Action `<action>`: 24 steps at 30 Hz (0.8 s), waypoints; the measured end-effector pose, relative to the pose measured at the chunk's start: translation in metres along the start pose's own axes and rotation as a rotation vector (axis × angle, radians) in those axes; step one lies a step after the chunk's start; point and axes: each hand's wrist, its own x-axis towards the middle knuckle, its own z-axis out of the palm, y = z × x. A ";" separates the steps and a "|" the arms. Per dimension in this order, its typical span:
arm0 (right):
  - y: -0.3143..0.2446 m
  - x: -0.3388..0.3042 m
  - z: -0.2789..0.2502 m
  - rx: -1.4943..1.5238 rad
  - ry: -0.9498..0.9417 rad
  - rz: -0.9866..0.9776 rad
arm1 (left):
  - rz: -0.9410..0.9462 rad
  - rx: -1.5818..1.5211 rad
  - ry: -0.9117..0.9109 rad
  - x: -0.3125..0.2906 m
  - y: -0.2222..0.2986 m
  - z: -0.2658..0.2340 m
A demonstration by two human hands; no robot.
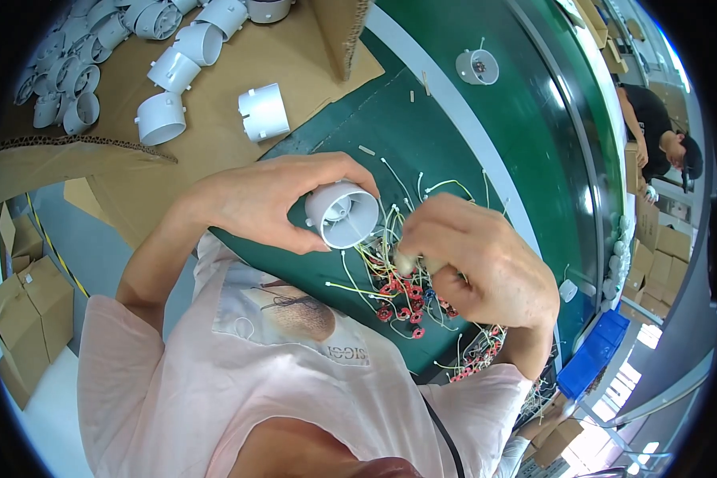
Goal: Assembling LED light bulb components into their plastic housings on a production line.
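Observation:
My left hand (283, 195) is wrapped round a white plastic cylindrical housing (360, 217), thumb below and fingers over the top. The housing's open end is turned up, and a round hub shows inside it. Close beside it, my right hand (486, 259) reaches into a pile of small red ring-shaped parts with wires (406, 301). Its fingers are curled and pressed together over the yellow and white leads; what lies between the fingertips is hidden.
An opened cardboard box (207, 92) with several white housings (175, 70) stands at the upper left. Another housing (477, 67) sits on the green work surface (526, 151). A blue bin (593, 350) is at the right. A person (653, 131) is at the far right.

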 end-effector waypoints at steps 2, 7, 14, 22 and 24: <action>0.001 0.010 0.001 0.053 0.011 0.002 | 0.061 0.051 0.076 0.002 0.002 0.003; 0.004 0.029 0.016 0.188 0.324 0.132 | 0.088 0.004 0.297 0.003 0.008 0.003; -0.004 0.023 0.028 0.196 0.571 0.179 | 0.068 0.190 0.523 0.010 0.024 0.007; 0.014 0.024 0.039 -0.327 0.715 0.011 | 0.085 0.292 0.551 0.019 0.026 0.021; 0.017 0.025 0.043 -0.304 0.754 -0.024 | 0.071 0.271 0.544 0.021 0.027 0.024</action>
